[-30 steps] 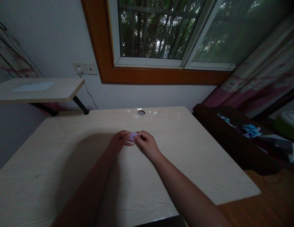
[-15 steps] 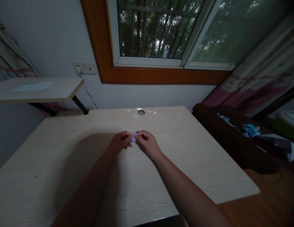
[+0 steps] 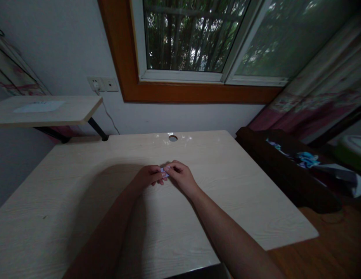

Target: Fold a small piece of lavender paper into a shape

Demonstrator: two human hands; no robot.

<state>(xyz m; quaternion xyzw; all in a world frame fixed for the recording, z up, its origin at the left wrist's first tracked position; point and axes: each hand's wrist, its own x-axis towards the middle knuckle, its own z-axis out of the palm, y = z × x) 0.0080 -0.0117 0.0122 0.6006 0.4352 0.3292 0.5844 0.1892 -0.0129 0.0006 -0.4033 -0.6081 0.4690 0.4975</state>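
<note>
A small pale-purple slip point(image 3: 162, 169) sits between the fingertips of both hands, low over the desk point(image 3: 241, 186); whether it touches the top cannot be told. The left hand point(image 3: 145, 176) pinches it from its left side, thumb on the near face, the other fingers curled behind and below. The right hand point(image 3: 182, 176) is closed on the opposite side, its thumb laid over the slip and pointing back toward the left hand. What shows of the slip bridges the gap between the two thumbs, lying roughly crosswise with a slight slant. The fingers cover most of its outline, so its true long axis and either end cannot be made out.

Straight beyond the grip is a round hole point(image 3: 173, 138) in the desk, and past that the window point(image 3: 186, 38). Beyond and left of the grip stands a raised shelf point(image 3: 81, 104); well to its right, a blue cloth point(image 3: 307, 159).
</note>
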